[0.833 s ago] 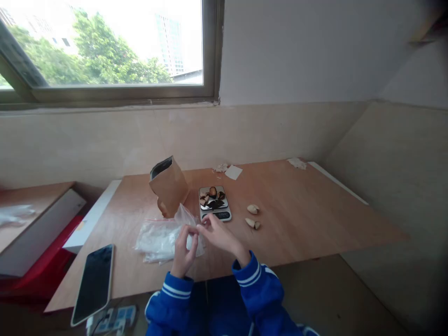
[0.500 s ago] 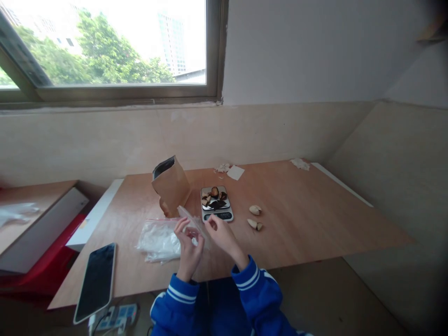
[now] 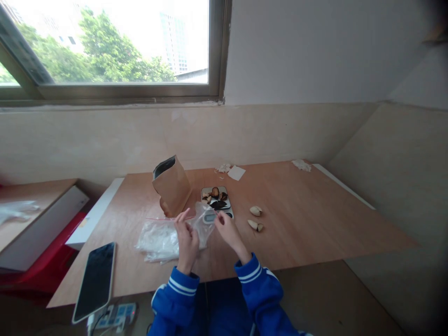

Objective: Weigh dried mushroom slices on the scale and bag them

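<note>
A clear plastic zip bag (image 3: 202, 229) is held up between my hands, in front of the kitchen scale (image 3: 228, 215). My right hand (image 3: 227, 229) pinches its upper right edge. My left hand (image 3: 188, 240) is at its left side, thumb bent toward the fingers, with the grip partly hidden. Brown dried slices and dark pieces (image 3: 215, 192) lie on the scale's plate. The scale's display is seen partly through the film. A stack of clear zip bags (image 3: 157, 240) lies left of my left hand.
An open brown paper bag (image 3: 174, 186) stands behind the stack. Two pale shell-like pieces (image 3: 255, 211) lie right of the scale. White paper (image 3: 236, 173) and scraps are near the wall. A tablet (image 3: 95, 280) overhangs the front left edge, above a power strip (image 3: 121, 315).
My right hand has moved slightly right and up with the bag's edge, and the bag has spread wider in front of the scale. My left fingers have straightened and come closer together.
</note>
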A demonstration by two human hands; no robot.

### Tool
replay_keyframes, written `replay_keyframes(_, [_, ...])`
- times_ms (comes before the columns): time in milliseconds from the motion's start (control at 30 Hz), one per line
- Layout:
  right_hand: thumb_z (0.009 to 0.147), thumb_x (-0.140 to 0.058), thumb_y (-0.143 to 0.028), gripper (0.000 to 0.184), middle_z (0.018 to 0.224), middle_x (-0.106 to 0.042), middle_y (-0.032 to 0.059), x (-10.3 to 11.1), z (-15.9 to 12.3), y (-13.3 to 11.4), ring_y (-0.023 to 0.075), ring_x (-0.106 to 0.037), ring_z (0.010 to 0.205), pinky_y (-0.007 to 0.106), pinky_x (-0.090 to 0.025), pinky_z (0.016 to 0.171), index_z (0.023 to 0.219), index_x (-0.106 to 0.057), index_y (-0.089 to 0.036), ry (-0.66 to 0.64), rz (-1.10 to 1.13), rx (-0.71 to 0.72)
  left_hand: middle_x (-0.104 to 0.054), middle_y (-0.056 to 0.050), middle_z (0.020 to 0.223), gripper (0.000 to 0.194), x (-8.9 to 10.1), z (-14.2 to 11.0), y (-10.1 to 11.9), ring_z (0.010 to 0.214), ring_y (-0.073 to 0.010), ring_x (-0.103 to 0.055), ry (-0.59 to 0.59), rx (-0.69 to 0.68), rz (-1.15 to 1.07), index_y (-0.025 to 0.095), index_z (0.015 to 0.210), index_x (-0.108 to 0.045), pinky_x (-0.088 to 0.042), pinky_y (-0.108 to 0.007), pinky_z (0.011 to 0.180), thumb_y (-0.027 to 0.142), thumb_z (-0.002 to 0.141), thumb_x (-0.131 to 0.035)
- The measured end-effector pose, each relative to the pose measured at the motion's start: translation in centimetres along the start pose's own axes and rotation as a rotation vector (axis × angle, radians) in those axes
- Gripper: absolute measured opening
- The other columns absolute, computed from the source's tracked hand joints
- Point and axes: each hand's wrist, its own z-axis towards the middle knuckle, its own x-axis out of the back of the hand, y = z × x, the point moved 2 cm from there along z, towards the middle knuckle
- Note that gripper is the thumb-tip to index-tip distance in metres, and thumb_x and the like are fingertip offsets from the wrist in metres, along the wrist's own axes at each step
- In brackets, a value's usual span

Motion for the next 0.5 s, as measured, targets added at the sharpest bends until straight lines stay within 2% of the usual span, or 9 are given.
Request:
replay_keyframes(67, [0.084,-0.048,-0.032,0.021,0.060,-0.052,-0.0029,0.6,0.6,1.3,0.0143,-0.050,0.059,0.024,-0.037,0.057,0.066,-0.047,-0.021,0.022,0.017,-0.018,-0.056,-0.008,0.106,0.044,0.6,1.0,-0.3,0.080,-0.0171,-0.054,0.084,0.125,0.070,0.017,0.112,-0.059,-0.046,-0.032,0.075,0.006,0.073,-0.042])
replay_keyframes(100, [0.085,-0.047,-0.034,0.022,0.062,-0.053,-0.0025,0.7,0.9,1.6,0.0146,-0.051,0.060,0.024,-0.039,0.058,0.068,-0.049,-0.021,-0.030,0.042,0.000,-0.058,-0.007,0.102,0.042,0.7,1.5,-0.4,0.078,-0.0170,-0.054,0.090,0.170,0.083,0.018,0.108,-0.062,-0.045,-0.032,0.075,0.007,0.073,-0.041])
replay_keyframes(167, [0.089,-0.044,-0.039,0.027,0.071,-0.058,-0.0003,0.9,1.3,1.8,0.0159,-0.056,0.070,0.026,-0.044,0.066,0.074,-0.053,-0.020,-0.148,0.096,0.090,-0.061,-0.006,0.098,0.038,0.7,2.4,-0.6,0.082,-0.0188,-0.055,0.051,0.221,0.069,0.018,0.101,-0.065,-0.045,-0.034,0.078,0.009,0.073,-0.041])
replay_keyframes(233, [0.094,-0.038,-0.040,0.030,0.086,-0.062,0.0034,1.1,1.9,1.7,0.0180,-0.059,0.086,0.030,-0.047,0.080,0.084,-0.058,-0.020,-0.113,0.074,0.193,-0.063,-0.007,0.098,0.034,0.1,3.0,-0.8,0.091,-0.0215,-0.056,-0.012,0.246,0.048,0.018,0.097,-0.067,-0.044,-0.035,0.083,0.013,0.075,-0.041])
replay_keyframes(300, [0.094,-0.039,-0.037,0.026,0.103,-0.060,0.0081,1.3,2.7,1.9,0.0214,-0.055,0.102,0.037,-0.043,0.094,0.098,-0.060,-0.021,0.047,-0.070,0.264,-0.063,-0.008,0.099,0.032,-0.6,3.4,-1.1,0.096,-0.0235,-0.056,-0.047,0.279,0.043,0.018,0.096,-0.068,-0.045,-0.037,0.084,0.017,0.077,-0.043])
replay_keyframes(367, [0.090,-0.046,-0.029,0.027,0.121,-0.055,0.0121,1.2,3.6,2.6,0.0254,-0.048,0.116,0.043,-0.037,0.102,0.113,-0.058,-0.020,0.126,-0.265,0.309,-0.062,-0.010,0.100,0.033,-1.2,3.6,-1.5,0.097,-0.0242,-0.057,-0.041,0.299,0.043,0.016,0.099,-0.069,-0.046,-0.038,0.085,0.020,0.077,-0.044])
replay_keyframes(433, [0.086,-0.050,-0.021,0.035,0.131,-0.049,0.0135,0.8,4.4,3.5,0.0280,-0.042,0.123,0.046,-0.035,0.104,0.120,-0.056,-0.020,0.087,-0.424,0.347,-0.063,-0.010,0.099,0.033,-1.8,3.6,-1.9,0.097,-0.0244,-0.057,-0.023,0.303,0.036,0.016,0.098,-0.070,-0.046,-0.040,0.089,0.022,0.078,-0.045])
replay_keyframes(500, [0.084,-0.050,-0.016,0.039,0.131,-0.050,0.0136,0.4,5.1,4.3,0.0287,-0.042,0.123,0.046,-0.036,0.102,0.123,-0.056,-0.019,0.031,-0.524,0.364,-0.063,-0.010,0.097,0.031,-2.1,3.6,-2.2,0.098,-0.0246,-0.058,0.004,0.315,0.016,0.016,0.096,-0.072,-0.044,-0.041,0.093,0.024,0.079,-0.046])
